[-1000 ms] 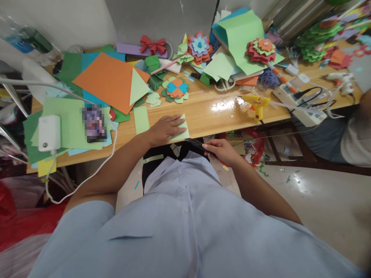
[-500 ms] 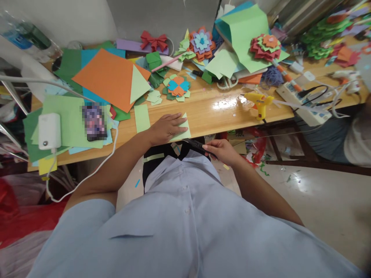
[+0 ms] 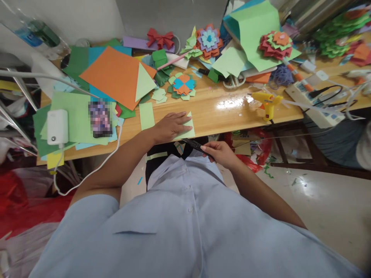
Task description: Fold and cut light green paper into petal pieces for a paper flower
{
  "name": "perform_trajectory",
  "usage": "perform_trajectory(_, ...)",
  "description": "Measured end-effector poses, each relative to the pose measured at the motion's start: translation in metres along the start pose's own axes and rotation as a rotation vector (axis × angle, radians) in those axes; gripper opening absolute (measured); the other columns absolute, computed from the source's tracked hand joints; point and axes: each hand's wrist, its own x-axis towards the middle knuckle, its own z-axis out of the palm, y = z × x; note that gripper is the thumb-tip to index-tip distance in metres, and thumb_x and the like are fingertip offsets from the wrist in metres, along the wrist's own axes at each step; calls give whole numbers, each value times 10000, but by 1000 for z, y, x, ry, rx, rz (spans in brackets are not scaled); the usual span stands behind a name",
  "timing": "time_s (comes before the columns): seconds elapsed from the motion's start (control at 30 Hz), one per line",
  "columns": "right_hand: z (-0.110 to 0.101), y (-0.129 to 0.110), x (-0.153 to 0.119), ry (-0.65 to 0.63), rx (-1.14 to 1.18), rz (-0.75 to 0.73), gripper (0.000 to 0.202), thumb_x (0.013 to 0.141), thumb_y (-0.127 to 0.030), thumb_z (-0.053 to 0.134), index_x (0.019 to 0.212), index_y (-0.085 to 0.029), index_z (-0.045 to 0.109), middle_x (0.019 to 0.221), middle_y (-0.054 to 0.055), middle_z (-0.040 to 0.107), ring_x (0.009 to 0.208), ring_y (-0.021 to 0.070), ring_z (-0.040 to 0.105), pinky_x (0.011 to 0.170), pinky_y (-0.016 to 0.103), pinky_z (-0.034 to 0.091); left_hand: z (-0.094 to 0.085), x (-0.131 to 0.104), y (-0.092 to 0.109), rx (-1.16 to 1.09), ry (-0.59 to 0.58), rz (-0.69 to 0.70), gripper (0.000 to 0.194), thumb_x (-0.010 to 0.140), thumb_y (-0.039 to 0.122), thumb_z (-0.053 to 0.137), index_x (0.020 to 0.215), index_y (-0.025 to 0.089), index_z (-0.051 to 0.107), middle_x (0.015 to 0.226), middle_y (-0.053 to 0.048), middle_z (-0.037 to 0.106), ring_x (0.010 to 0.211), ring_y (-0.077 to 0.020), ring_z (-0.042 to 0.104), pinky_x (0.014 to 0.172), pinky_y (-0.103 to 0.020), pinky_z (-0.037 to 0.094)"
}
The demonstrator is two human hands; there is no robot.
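Observation:
My left hand lies flat with its fingers spread on a light green paper triangle at the table's front edge. Just below that edge, my right hand is closed round the handle of a black cutter, whose tip points up and left toward the paper's lower edge. The palm hides part of the triangle. A light green paper strip rests left of my left hand. Behind it are a layered paper flower and small green paper pieces.
A yellow glue gun and a power strip are at the right. Orange paper, a phone and a white power bank with its cable lie left. Another person's leg shows at the right.
The whole view has shifted slightly, so the table things appear further right. My left hand stays on the paper, and my right hand with the cutter has moved slightly left relative to the table.

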Motion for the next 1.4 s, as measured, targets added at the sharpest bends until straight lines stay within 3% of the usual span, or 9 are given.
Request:
perform_trajectory(0.47, 9, -8, -1, -3, -15, 20, 534, 761, -715, 766, 785, -185, 715, 503, -18, 587, 432, 95, 426, 426, 246, 298, 0, 1, -4, -34, -14, 12, 457, 1104, 278, 399, 1482, 377, 636, 1716, -28, 417, 1639, -275, 272, 1259, -528, 275)
perform_trajectory(0.7, 17, -1, 5, -41, 1, -2, 501, 771, -691, 775, 815, -194, 728, 710, 41, 741, 454, 94, 490, 423, 248, 345, -1, 1, -3, -56, -7, 7, 455, 1098, 258, 410, 1468, 370, 652, 1706, -35, 434, 1639, -278, 276, 1270, -517, 266)
perform_trajectory(0.93, 28, -2, 9, -36, 17, -10, 467, 801, -665, 763, 827, -200, 723, 729, 46, 749, 451, 94, 488, 412, 244, 334, -3, 2, -3, -81, -22, -2, 446, 1096, 275, 422, 1467, 363, 653, 1711, -32, 425, 1644, -280, 262, 1282, -524, 253)
perform_trajectory(1.07, 33, -7, 6, -128, 16, -18, 454, 798, -646, 769, 827, -194, 735, 702, 30, 729, 456, 88, 491, 426, 234, 351, -5, 1, -1, -74, -28, -4, 436, 1102, 298, 416, 1460, 363, 657, 1709, -39, 425, 1641, -293, 272, 1270, -540, 262)
perform_trajectory(1.23, 5, -10, -5, -320, 38, -40, 458, 771, -625, 818, 875, -183, 763, 699, 22, 733, 472, 88, 499, 457, 231, 373, -5, -1, 1, -52, -9, 3, 440, 1101, 272, 409, 1451, 357, 662, 1704, -45, 433, 1643, -280, 268, 1267, -536, 269)
perform_trajectory(1.3, -12, -12, -8, -234, 124, -86, 470, 769, -636, 819, 890, -190, 739, 704, 20, 730, 469, 95, 498, 458, 240, 370, -5, -2, 0, -32, -5, 7, 437, 1096, 275, 419, 1448, 351, 664, 1708, -43, 427, 1642, -287, 273, 1264, -539, 279)
perform_trajectory(1.4, -31, -16, -8, 27, 282, -188, 481, 786, -674, 781, 931, -231, 659, 743, 4, 716, 490, 118, 530, 484, 262, 414, -6, -4, 0, -10, 55, 30, 453, 1095, 280, 401, 1472, 326, 648, 1714, -61, 409, 1627, -270, 316, 1260, -516, 318)
